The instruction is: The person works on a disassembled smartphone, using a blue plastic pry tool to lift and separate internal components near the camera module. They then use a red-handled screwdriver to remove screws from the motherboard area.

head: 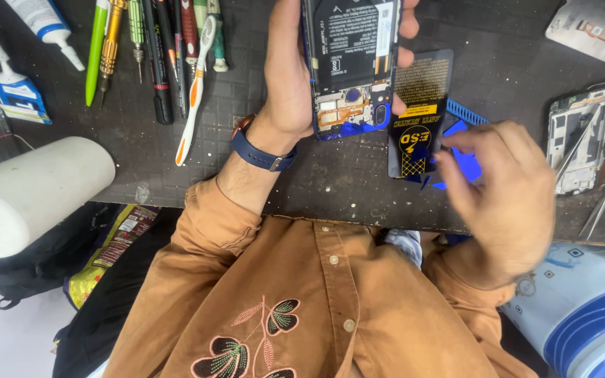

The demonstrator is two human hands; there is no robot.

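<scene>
A dark, speckled tabletop (197,140) fills the upper part of the view, seen from above over the wearer's tan shirt. At the left edge lies a large white roll (29,189) on its side. Right of centre, the left hand (292,77), with a blue watch at the wrist, is wrapped around an opened phone (351,63) with its back cover off, thumb side on the left edge and fingertips curled over the right edge, holding it just above the tabletop. The right hand (509,192) is blurred; its fingers are partly curled and pinch near a small blue plastic piece (465,157), though whether they actually have hold of it cannot be told. A black antistatic tool card (418,112) lies between the two hands, partly under the phone. Along the top left sits a row of screwdrivers and pens (155,49), with a white toothbrush (194,91) slanting beside them.
</scene>
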